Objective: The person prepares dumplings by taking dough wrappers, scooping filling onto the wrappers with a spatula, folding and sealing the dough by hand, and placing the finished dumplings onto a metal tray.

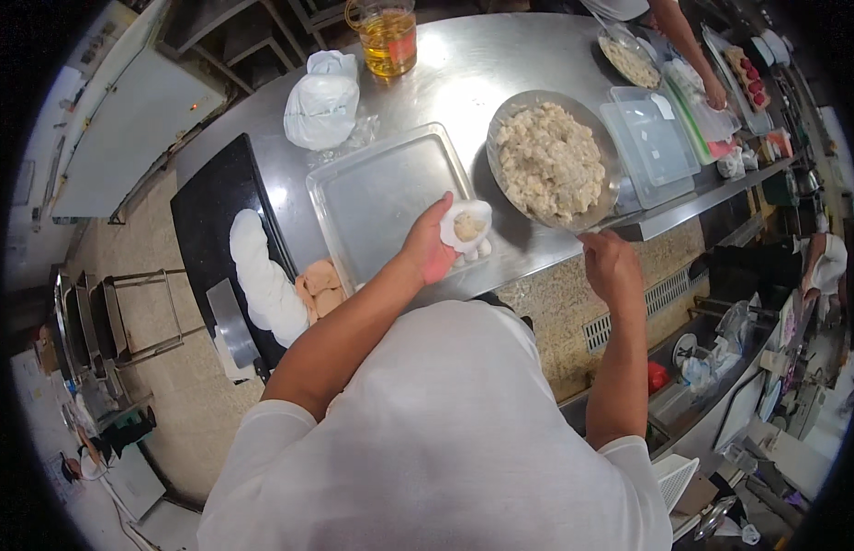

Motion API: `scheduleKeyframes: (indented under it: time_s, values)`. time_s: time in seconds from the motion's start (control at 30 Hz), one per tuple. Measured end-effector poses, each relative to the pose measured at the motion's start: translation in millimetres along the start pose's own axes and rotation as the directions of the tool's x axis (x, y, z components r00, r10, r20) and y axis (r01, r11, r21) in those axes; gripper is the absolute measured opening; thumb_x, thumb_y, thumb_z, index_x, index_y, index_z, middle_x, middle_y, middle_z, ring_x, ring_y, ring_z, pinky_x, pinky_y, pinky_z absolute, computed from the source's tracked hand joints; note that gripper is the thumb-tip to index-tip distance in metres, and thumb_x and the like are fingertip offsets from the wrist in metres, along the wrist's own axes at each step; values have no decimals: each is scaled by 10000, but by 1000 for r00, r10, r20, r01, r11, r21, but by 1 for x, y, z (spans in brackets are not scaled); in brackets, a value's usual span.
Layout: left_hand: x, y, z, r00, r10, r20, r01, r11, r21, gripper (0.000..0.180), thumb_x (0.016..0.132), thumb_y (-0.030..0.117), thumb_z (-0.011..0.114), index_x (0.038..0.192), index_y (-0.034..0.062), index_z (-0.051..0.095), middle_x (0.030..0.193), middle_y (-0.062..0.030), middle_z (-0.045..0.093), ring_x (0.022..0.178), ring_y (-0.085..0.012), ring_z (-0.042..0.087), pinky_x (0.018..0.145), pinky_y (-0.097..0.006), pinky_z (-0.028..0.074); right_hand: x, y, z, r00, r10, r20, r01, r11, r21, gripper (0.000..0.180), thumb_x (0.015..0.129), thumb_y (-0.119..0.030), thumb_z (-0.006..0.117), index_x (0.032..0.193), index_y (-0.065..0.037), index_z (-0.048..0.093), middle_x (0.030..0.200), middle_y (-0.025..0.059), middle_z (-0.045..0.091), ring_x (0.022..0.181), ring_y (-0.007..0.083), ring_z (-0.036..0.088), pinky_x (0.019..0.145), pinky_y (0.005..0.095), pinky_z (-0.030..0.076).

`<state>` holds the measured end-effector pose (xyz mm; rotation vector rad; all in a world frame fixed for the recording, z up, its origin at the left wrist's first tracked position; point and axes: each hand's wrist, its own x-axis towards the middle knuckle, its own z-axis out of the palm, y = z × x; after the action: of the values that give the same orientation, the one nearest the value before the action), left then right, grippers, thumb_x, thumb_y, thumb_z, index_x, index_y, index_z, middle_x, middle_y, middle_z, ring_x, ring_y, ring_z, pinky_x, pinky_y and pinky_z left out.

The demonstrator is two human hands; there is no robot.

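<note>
My left hand [430,246] cups a round white dough wrapper [482,212] over the near right corner of a metal tray. A small mound of pale filling [466,227] sits in the middle of the wrapper. Several small white dough pieces lie at the tray's edge beside that hand. My right hand [614,264] is closed at the near rim of a large metal bowl [613,165], gripping a thin tool that is mostly hidden. Chunky pale filling [551,161] is heaped in the bowl.
The metal tray [381,216] is left of the bowl. Farther left, a black board [207,207] bears a long white dough roll [259,266] and a cleaver [230,317]. An oil jug [388,41] and white bag [322,108] stand behind. Plastic containers [657,138] and a co-worker's hand [714,93] are at right.
</note>
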<state>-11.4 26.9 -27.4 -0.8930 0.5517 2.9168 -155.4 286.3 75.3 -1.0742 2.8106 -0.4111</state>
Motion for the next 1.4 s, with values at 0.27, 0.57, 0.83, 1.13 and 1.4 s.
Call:
scheduleKeyframes:
  time_s: [0.27,0.57,0.83,1.13,1.4]
  values:
    - [9,1,1,999,-37,20,35,995,98,512,1020,471,508,1278,33,569,1219,-127,662,1108,-273,637,966,-439,480,-2,-4,-13,999,48,5,-48,999,-7,151,841,-58,634,943,-55,746,861,172,665,847,402,653,738,461,520]
    - [14,-6,6,998,-60,10,58,993,103,518,1025,447,511,1317,20,535,1283,-151,632,1175,-284,615,995,-447,478,-10,8,-28,995,95,37,-90,989,-118,168,854,-102,618,951,-83,754,890,156,694,863,391,672,764,485,529]
    - [16,-12,8,995,-99,22,96,989,112,516,1018,451,520,1324,36,541,1306,-132,632,1202,-274,612,1046,-436,455,-12,2,-19,992,123,40,-121,992,-36,192,853,-93,604,968,-82,757,941,171,703,867,402,674,772,484,532]
    - [22,-22,17,990,-137,-32,141,973,180,571,1026,500,470,1341,30,544,1323,-128,625,1209,-264,612,1059,-423,450,-25,6,-22,997,70,33,-70,997,10,208,809,-54,638,980,-69,756,884,175,695,852,384,682,757,459,535]
    - [7,-9,27,966,-222,133,214,974,75,567,1015,520,478,1314,47,571,1287,-109,636,1205,-262,605,1054,-423,451,-31,-18,-3,987,18,162,-69,946,316,231,807,-10,678,1020,-77,739,906,141,673,826,340,674,730,422,533]
